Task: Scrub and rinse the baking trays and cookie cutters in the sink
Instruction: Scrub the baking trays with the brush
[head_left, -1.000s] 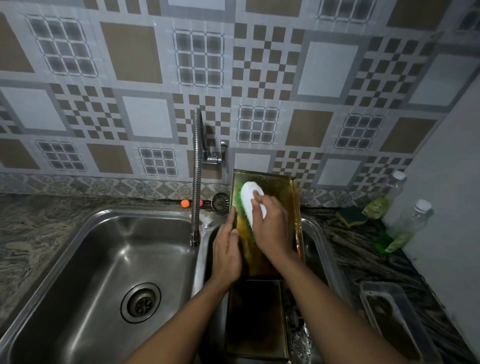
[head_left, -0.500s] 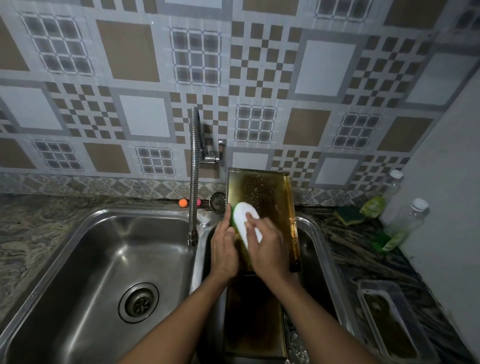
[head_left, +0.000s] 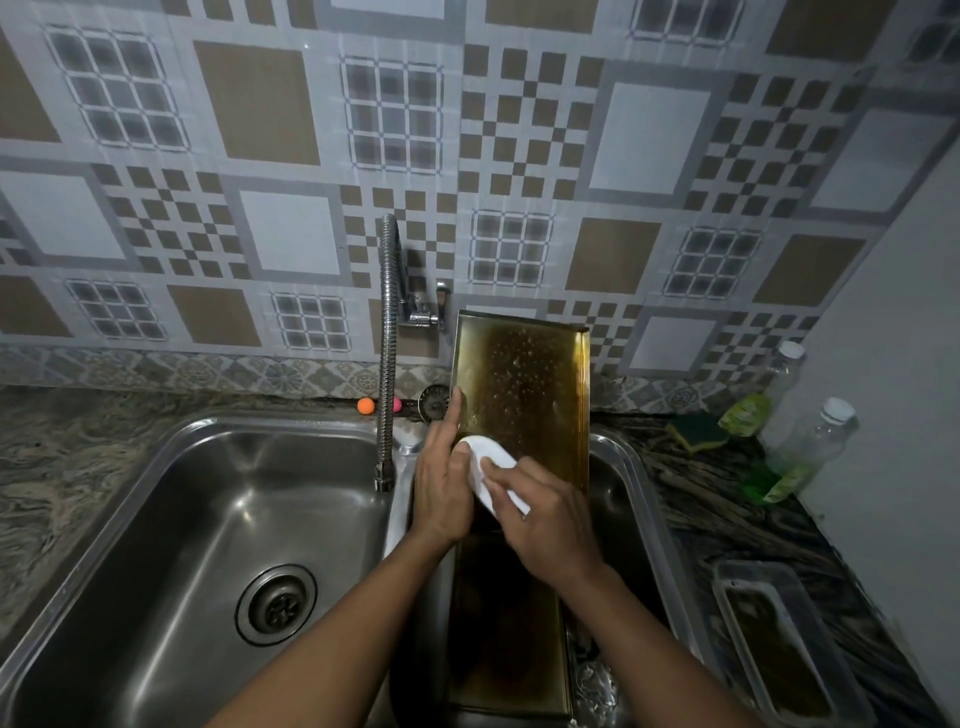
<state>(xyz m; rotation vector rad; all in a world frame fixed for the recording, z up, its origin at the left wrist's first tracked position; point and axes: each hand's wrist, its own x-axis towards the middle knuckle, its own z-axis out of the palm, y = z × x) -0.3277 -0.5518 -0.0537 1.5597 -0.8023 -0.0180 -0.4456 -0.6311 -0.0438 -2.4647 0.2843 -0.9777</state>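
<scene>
A steel left basin (head_left: 156, 545) with a round drain (head_left: 275, 605) fills the left side; a ribbed flexible faucet hose (head_left: 387, 353) hangs over its right edge, with a small orange ball (head_left: 365, 405) on the ledge behind it; just right of the hose, the left hand (head_left: 441, 483) lies with relaxed, mostly straight fingers against the left rim of the golden baking tray (head_left: 522, 384), index finger pointing up along that rim; the tray stands upright in the right basin (head_left: 626, 462), its top leaning against the tiled wall, its face speckled with droplets; the right hand (head_left: 545, 525) grasps a white scrubber (head_left: 493, 475) and presses it to the tray's lower left part, touching the left hand; a second tray (head_left: 506, 623) lies flat in the basin below; further right on the counter (head_left: 727, 519) sit a green sponge (head_left: 696, 431), two plastic bottles (head_left: 800, 452) holding green liquid, and a clear container (head_left: 779, 649).
</scene>
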